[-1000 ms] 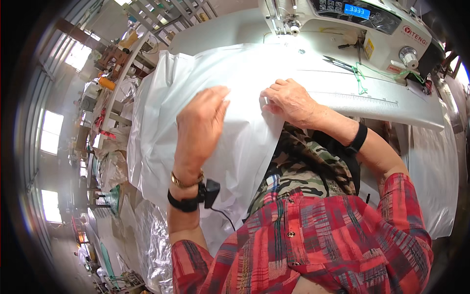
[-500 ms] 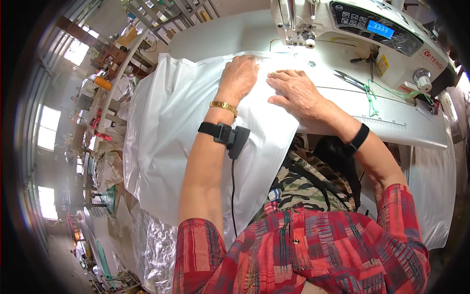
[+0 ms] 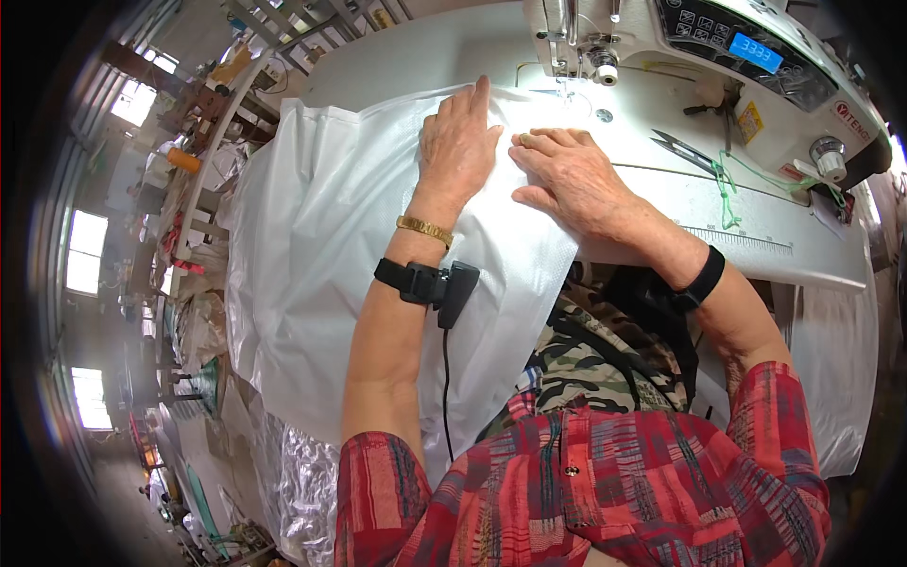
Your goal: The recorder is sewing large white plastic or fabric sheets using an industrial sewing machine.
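Note:
A shiny white plastic-like sheet (image 3: 312, 246) spreads over the sewing machine's table and hangs down over my lap on the left. My left hand (image 3: 458, 142) lies flat on it near its far edge, fingers stretched forward and nothing gripped. To the right, my right hand (image 3: 574, 184) also rests flat on the sheet, close to its right edge, with fingers extended toward the left hand. Just beyond both hands is the lit needle area of the white sewing machine (image 3: 642, 47). The sheet's far edge runs close to the presser foot; whether it lies under the foot I cannot tell.
Thread snips (image 3: 688, 153) lie on the table right of the needle, beside a tangle of green thread (image 3: 727, 194). A printed ruler scale (image 3: 742, 238) runs along the table's front. Clear crinkled plastic (image 3: 307, 482) hangs at lower left. Cluttered racks with an orange thread cone (image 3: 182, 159) stand further left.
My left hand has flattened, its fingers now stretched out forward instead of curled. The sheet's far left corner has shifted slightly left. My right hand stays nearly in place on the sheet.

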The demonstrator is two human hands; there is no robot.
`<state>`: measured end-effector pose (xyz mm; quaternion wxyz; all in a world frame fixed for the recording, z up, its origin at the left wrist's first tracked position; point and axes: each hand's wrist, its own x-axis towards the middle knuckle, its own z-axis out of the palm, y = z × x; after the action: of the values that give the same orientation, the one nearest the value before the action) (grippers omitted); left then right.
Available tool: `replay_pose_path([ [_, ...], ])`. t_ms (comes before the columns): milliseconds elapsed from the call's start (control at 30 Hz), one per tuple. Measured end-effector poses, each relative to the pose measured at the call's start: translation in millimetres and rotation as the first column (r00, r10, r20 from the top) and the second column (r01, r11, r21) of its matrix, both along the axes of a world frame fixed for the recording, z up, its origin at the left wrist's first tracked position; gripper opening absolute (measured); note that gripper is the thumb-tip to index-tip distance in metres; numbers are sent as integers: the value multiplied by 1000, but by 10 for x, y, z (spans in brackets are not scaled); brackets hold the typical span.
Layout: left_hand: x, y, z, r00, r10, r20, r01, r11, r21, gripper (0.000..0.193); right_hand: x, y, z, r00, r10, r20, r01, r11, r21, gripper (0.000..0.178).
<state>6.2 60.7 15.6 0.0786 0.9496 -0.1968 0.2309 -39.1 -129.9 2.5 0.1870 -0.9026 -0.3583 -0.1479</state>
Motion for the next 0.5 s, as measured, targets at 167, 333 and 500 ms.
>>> replay_pose_path([
  [167,83,-41,61,1000,-4,-24,6,999,53,45,24,-13,-82,994,-6,113,1,999,44,48],
  [333,319,-16,211,987,-58,152,23,975,222,13,12,2,-82,997,-5,83,0,998,57,48],
  [500,561,97,225,971,-123,207,72,968,241,10,-8,11,-30,999,1,47,-4,998,55,50],
])
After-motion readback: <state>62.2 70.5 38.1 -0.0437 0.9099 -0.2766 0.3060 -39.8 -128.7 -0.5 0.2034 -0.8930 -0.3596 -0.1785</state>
